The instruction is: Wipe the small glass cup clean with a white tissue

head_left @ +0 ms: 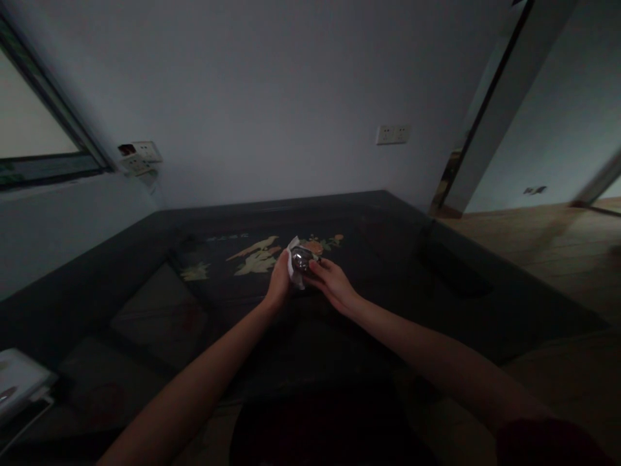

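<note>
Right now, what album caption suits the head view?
Left hand and right hand hold a shiny object and white sheet above a dark table.

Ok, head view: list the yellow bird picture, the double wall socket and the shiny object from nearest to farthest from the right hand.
1. Shiny object: at the fingertips of the right hand, between both hands.
2. Yellow bird picture: on the tabletop, left of the hands.
3. Double wall socket: on the wall beyond the table.
</note>
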The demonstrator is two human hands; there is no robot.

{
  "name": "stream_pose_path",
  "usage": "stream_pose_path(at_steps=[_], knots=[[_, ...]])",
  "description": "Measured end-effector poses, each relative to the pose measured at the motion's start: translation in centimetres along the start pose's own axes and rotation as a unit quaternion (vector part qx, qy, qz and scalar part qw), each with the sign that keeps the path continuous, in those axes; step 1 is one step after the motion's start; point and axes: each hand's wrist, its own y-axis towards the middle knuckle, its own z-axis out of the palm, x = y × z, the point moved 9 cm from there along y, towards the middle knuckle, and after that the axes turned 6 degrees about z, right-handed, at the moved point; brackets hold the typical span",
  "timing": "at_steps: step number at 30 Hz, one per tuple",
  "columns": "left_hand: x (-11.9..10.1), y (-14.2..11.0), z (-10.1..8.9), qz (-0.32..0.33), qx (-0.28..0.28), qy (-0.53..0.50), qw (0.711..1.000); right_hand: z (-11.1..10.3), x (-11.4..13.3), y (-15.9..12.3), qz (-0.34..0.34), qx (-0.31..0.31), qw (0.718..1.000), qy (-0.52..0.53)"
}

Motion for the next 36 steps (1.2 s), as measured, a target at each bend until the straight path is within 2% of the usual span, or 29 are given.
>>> stream_pose_path(at_steps=[3,5,7,9,11,13,16,20,22,25,28,30,34,36], knots=[[1.5,-0.3,0.5,-0.079,-0.008,-0.077,0.994,-0.3,-0.2,0.2,-0.003,-0.010,1.000,0.008],[1.7,-0.5,0.7,-0.091,-0.006,-0.084,0.992,-0.2,-0.2,0.2,-0.005,-0.006,1.000,0.011],[1.4,-0.6,0.5,-0.077,-0.012,-0.065,0.995,-0.1,-0.1,0.2,-0.007,-0.004,1.000,0.011],[0.3,-0.6,0.2,-0.024,-0.018,-0.017,0.999,0.1,0.0,0.1,-0.009,-0.002,1.000,0.006],[-1.5,-0.9,0.1,0.062,-0.009,0.050,0.997,0.2,0.1,0.0,-0.011,-0.001,1.000,-0.001],[-3.5,-1.5,0.7,0.151,0.016,0.120,0.981,0.3,0.0,-0.2,-0.010,-0.003,1.000,-0.010],[-5.6,-2.4,1.8,0.253,0.060,0.216,0.941,0.1,-0.4,-0.4,0.006,-0.011,0.999,-0.038],[-7.0,-3.3,3.3,0.333,0.117,0.309,0.883,0.1,-0.4,-0.5,0.015,-0.009,0.998,-0.058],[-7.2,-3.4,3.7,0.338,0.133,0.319,0.875,0.1,-0.3,-0.6,0.015,-0.009,0.999,-0.050],[-7.0,-3.0,3.3,0.302,0.118,0.266,0.908,0.0,-0.3,-0.4,0.018,-0.009,0.999,-0.038],[-5.2,-1.6,1.8,0.200,0.066,0.169,0.963,-0.3,-0.2,0.0,0.012,-0.020,0.999,-0.029],[-3.4,-0.7,0.8,0.122,0.038,0.112,0.985,-0.5,0.0,0.2,0.003,-0.024,0.999,-0.025],[0.2,0.2,0.1,-0.020,0.007,0.000,1.000,-0.6,0.3,0.3,-0.007,-0.022,0.999,-0.025],[0.7,0.3,0.1,-0.040,0.004,-0.014,0.999,-0.5,0.3,0.3,-0.004,-0.021,0.999,-0.027]])
